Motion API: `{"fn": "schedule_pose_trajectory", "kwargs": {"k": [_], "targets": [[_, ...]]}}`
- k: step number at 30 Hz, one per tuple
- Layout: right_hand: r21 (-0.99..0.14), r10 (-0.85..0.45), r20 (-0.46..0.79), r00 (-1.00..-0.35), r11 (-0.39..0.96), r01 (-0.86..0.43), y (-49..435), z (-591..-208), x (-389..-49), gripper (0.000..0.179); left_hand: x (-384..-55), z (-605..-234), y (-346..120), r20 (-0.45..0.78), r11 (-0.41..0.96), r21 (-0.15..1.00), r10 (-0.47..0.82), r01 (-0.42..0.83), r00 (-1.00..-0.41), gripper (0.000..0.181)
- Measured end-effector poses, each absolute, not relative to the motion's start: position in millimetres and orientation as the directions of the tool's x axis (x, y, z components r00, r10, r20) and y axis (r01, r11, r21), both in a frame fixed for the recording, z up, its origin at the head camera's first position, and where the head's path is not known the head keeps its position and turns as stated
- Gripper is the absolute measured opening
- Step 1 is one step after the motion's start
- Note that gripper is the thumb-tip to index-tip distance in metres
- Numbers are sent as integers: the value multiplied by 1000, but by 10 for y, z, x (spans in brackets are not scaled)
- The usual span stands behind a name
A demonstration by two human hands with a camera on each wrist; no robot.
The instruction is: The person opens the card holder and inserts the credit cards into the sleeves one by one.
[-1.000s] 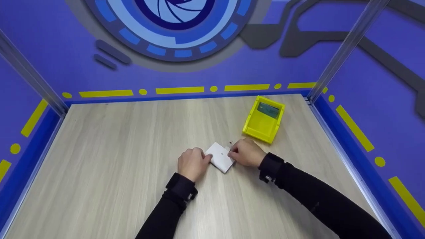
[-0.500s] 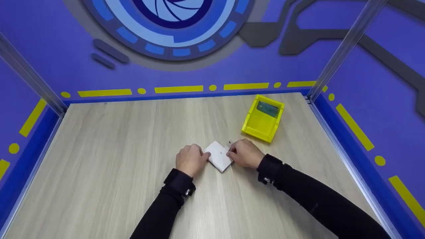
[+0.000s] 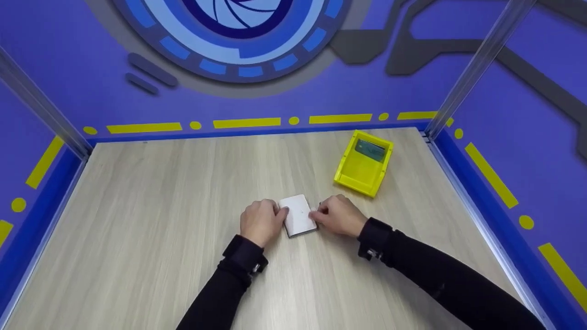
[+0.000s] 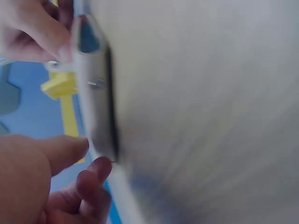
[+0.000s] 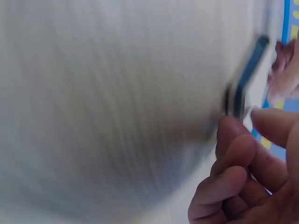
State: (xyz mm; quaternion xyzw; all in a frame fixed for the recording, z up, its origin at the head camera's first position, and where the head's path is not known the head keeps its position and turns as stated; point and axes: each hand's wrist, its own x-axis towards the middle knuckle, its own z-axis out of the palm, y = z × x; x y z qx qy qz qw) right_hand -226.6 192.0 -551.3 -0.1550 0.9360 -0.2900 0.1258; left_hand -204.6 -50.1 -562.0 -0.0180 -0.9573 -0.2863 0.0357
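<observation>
A small white wallet [image 3: 299, 217] lies between the two hands in the middle of the table. My left hand [image 3: 261, 222] pinches its left edge, thumb on top. At the right edge, my right hand [image 3: 339, 215] pinches the wallet with thumb and curled fingers. The left wrist view shows the wallet [image 4: 96, 116] edge-on, with a metal snap [image 4: 96, 84] on its side and a blue inside at one open end. Its blue-grey inner edge [image 5: 252, 65] shows in the right wrist view. The right fingertips hide part of that side.
A yellow bin [image 3: 362, 167] stands on the table behind the right hand, with a dark green card [image 3: 370, 150] in its far end. Blue panels [image 3: 257, 107] wall the wooden table [image 3: 183, 192] at the back and both sides.
The wallet has turned clockwise in the head view and shifted slightly left. The small tab with a metal snap, seen earlier beside the right fingers, is largely hidden now. Both hands keep their hold.
</observation>
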Motion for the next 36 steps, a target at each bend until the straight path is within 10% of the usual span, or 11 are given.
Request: {"fn": "schedule_pose_trajectory", "kwargs": {"k": [10, 26, 36], "targets": [[-510, -261, -257, -930, 854, -99, 2035, -5250, -2447, 32, -1897, -5682, -470, -37, 802, 597, 65, 30, -997, 40], [-342, -542, -140, -829, 812, -473, 1448, -5304, -2459, 36, -1919, -5672, -457, 4, 812, 582, 44, 38, -999, 36], [-298, -542, -230, -808, 830, -472, 1308, -5359, -2527, 37, -1906, -5699, -454, 54, 807, 587, 49, 71, -997, 34]]}}
